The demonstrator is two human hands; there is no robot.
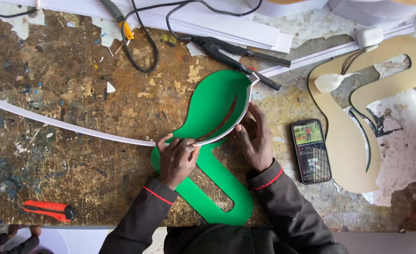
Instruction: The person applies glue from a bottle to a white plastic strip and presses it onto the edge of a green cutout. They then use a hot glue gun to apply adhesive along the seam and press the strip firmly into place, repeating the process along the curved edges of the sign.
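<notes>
In front of you a flat green cut-out [208, 108] lies face up on the worn, paint-spattered workbench [67, 94], shaped like a looping curve with a broad rounded lobe at the top, a curved slot cut through it, and a narrow loop running down toward the near edge. A long white strip [67, 123] stands on its edge and sweeps in from the far left across the bench, then bends tightly around the right-hand side of the green lobe, hugging its outline up to the tip. The strip touches the green edge all along that curve.
</notes>
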